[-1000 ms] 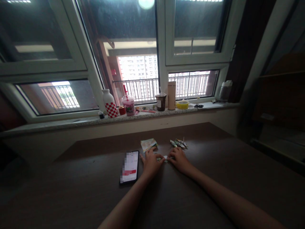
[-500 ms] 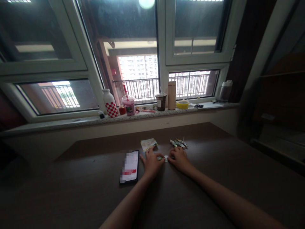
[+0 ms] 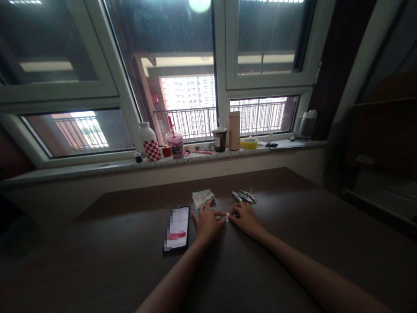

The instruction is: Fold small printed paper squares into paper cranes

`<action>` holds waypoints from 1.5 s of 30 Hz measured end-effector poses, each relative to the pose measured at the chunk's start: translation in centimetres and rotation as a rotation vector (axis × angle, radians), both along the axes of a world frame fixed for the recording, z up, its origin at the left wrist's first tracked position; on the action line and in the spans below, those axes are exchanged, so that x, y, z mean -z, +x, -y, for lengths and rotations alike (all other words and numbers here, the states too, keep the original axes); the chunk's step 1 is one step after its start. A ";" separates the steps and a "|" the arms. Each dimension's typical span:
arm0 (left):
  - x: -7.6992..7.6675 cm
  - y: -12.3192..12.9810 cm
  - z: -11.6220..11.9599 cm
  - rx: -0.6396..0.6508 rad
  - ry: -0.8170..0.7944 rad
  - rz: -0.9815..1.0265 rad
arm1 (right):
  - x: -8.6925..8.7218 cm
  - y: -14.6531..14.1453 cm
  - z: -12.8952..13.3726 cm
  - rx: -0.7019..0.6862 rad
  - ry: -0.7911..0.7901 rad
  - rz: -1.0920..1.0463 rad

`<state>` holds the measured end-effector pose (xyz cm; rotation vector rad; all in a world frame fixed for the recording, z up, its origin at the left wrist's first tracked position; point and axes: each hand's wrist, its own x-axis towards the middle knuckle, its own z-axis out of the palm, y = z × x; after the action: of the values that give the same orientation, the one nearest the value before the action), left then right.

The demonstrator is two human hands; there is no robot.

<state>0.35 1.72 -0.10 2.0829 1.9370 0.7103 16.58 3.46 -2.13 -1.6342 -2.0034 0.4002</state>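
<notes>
Right of the phone [image 3: 179,226], left hand [image 3: 207,224] and right hand [image 3: 246,219] clamp their grip on a small paper piece [image 3: 227,217].

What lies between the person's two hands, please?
In the head view, a small whitish piece, perhaps paper, lies between the left hand and right hand.

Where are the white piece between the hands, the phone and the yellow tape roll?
White piece [image 3: 227,218], head view: its middle.
Phone [image 3: 177,228], head view: its screen.
Yellow tape roll [image 3: 249,145], head view: outer side.
</notes>
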 end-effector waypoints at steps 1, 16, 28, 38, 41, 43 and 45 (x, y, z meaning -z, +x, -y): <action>0.0 0.0 0.0 0.000 -0.006 -0.003 | 0.0 0.0 0.0 0.000 -0.001 -0.002; -0.1 -0.1 -0.2 0.029 -0.075 -0.041 | 0.2 -0.5 -1.3 0.084 -0.106 -0.038; -0.3 -1.0 -0.4 0.108 -0.203 -0.080 | -0.5 0.2 -1.4 0.053 -0.131 -0.044; 0.0 -1.1 0.1 0.119 -0.157 -0.097 | -0.1 1.0 -1.1 -0.038 -0.113 -0.069; 0.3 -1.2 0.2 0.108 -0.101 -0.105 | 0.0 1.1 -0.7 -0.058 -0.068 -0.091; 0.5 -1.1 0.2 0.090 -0.085 -0.105 | 0.1 1.1 -0.4 -0.059 -0.033 -0.107; 0.5 -1.0 0.3 0.081 -0.069 -0.097 | 0.2 1.1 -0.2 -0.057 -0.008 -0.121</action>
<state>-0.66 1.43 -0.65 2.1770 1.8847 0.5281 17.68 3.70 -2.30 -1.5231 -1.9630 0.5162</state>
